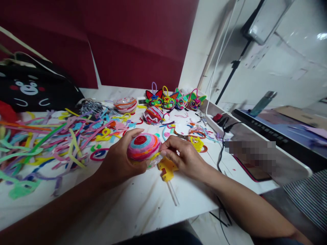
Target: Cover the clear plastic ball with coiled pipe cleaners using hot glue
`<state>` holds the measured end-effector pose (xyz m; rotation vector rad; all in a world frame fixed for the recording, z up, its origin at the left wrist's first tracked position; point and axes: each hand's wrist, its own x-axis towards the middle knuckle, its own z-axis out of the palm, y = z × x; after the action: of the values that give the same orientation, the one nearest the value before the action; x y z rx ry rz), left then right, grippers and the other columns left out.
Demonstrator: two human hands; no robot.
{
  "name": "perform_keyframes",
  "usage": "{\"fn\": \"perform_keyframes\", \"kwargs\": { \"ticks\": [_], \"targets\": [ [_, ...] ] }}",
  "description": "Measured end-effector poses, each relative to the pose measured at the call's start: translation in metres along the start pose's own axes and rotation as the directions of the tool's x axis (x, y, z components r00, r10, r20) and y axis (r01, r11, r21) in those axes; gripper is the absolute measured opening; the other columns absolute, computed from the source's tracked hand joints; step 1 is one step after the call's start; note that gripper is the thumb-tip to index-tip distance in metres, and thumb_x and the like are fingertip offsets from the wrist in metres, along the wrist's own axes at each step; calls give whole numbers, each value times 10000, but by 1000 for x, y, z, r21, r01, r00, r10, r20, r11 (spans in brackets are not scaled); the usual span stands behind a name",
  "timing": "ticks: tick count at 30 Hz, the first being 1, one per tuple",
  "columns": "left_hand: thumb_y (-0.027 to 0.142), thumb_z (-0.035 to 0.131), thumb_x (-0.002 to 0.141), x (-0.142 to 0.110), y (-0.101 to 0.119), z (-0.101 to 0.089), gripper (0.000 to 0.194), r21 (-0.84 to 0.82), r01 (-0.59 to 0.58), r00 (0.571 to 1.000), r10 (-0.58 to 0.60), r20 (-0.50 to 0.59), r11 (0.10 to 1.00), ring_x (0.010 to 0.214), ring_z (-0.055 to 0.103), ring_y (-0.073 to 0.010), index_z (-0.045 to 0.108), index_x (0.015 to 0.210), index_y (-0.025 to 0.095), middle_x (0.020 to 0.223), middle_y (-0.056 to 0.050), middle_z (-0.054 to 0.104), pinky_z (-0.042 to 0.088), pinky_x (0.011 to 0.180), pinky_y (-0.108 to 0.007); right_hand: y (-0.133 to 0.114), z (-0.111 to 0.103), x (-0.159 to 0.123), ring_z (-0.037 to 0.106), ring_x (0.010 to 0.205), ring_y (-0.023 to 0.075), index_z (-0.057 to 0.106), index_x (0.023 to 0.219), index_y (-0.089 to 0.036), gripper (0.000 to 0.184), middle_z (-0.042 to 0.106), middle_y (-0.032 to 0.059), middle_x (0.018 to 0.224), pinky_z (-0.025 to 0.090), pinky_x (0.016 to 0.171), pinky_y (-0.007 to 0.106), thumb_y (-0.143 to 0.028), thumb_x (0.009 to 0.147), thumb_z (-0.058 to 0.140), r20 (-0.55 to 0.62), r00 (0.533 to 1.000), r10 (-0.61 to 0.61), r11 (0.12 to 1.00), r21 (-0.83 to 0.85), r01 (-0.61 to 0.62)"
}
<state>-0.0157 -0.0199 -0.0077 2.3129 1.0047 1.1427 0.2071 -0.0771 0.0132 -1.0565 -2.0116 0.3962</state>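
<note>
My left hand is wrapped round a clear ball covered in rings of fuzzy pipe cleaner, with a red centre, then blue, pink and orange. Thumb and fingers of my right hand are pinched together at the ball's right edge, by a bit of yellow. What they pinch is too small to make out. Just under that hand, a yellow hot glue gun lies on the table, a clear glue stick poking out toward me. The ball's underside is partly hidden by my left hand.
Loose pipe cleaners cover the table's left side. Behind are two more striped balls and several finished cat-like heads. Scissors and yellow loops lie to the right, near a power strip and a black cable.
</note>
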Motion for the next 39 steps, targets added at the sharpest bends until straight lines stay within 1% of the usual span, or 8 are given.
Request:
{"fn": "perform_keyframes", "kwargs": {
  "ticks": [6, 11, 16, 20, 24, 30, 36, 39],
  "targets": [
    [378, 713, 656, 4, 8, -4, 702, 13, 66, 997, -66, 40, 998, 1177, 648, -329, 481, 1296, 207, 1316, -141, 632, 570, 930, -403, 0, 2, 0, 574, 683, 116, 618, 861, -170, 96, 642, 8, 775, 434, 624, 219, -219, 939, 593, -1, 994, 108, 992, 63, -108],
    [407, 727, 669, 4, 5, -3, 718, -28, 82, 995, -80, 66, 996, 1184, 649, -332, 477, 1309, 201, 1341, -163, 612, 580, 915, -400, 0, 3, 1, 572, 651, 111, 635, 848, -176, 136, 650, 3, 735, 419, 593, 212, -264, 939, 586, 18, 984, 177, 977, 121, -178],
    [410, 757, 671, 4, 0, -4, 755, -70, 120, 988, -112, 103, 990, 1202, 643, -337, 453, 1337, 226, 1317, -158, 640, 597, 878, -395, 5, 3, 4, 514, 595, 104, 634, 786, -163, 332, 605, -4, 675, 383, 542, 209, -478, 888, 663, 43, 960, 277, 924, 263, -279],
    [422, 781, 632, 5, -3, -5, 810, -110, 166, 982, -154, 110, 980, 1226, 628, -355, 459, 1345, 215, 1283, -161, 661, 600, 879, -407, 9, 0, 7, 506, 613, 107, 630, 810, -158, 428, 586, -2, 695, 379, 546, 205, -583, 865, 641, 125, 955, 270, 893, 338, -297],
    [395, 791, 639, 6, -3, -4, 816, -169, 187, 978, -166, 128, 968, 1263, 602, -337, 456, 1364, 225, 1297, -155, 650, 589, 908, -395, 11, 0, 8, 491, 604, 102, 623, 829, -154, 368, 571, -10, 688, 359, 538, 202, -518, 885, 629, 123, 963, 238, 917, 298, -265],
    [418, 800, 636, 8, -3, -4, 827, -230, 209, 975, -185, 124, 950, 1226, 620, -336, 442, 1353, 213, 1298, -159, 625, 591, 891, -398, 12, 6, 9, 519, 612, 94, 620, 824, -135, 212, 595, -14, 689, 388, 562, 194, -332, 895, 648, 85, 962, 259, 906, 324, -273],
    [393, 826, 608, 11, -5, -6, 869, -240, 224, 970, -192, 149, 945, 1206, 629, -330, 435, 1361, 206, 1309, -163, 609, 589, 895, -387, 8, 5, 11, 534, 619, 88, 638, 776, -130, 96, 604, -28, 670, 404, 589, 183, -182, 844, 681, 53, 953, 299, 899, 319, -299],
    [384, 830, 596, 10, -5, -5, 871, -259, 232, 971, -209, 115, 938, 1191, 637, -324, 449, 1359, 210, 1284, -151, 625, 575, 918, -399, 6, 5, 12, 549, 613, 88, 650, 755, -130, 84, 613, -29, 661, 410, 588, 180, -161, 821, 691, 35, 946, 322, 889, 333, -315]
  ]
}}
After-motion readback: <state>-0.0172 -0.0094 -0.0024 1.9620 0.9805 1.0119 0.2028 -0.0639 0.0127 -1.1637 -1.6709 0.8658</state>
